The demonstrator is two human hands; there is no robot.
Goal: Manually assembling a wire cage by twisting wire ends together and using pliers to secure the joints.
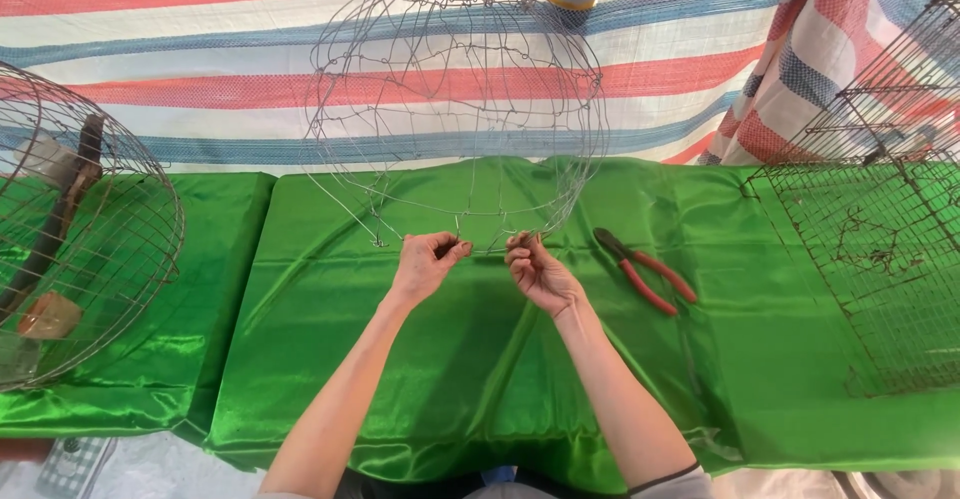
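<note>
Both your left hand (425, 264) and right hand (535, 271) pinch the wire frame (455, 109) at its lower rim. Twist evenly; pliers (643, 270) lie close.

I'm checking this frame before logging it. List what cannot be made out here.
- Head view: top of the wire frame is cut off by the upper edge.
- Where the left hand and right hand pinch the wire, the fingers hide the joint.
- Round wire basket: cut off at the left edge; its contents are blurred.
- Pliers: the jaw tips are too small to tell.
</note>
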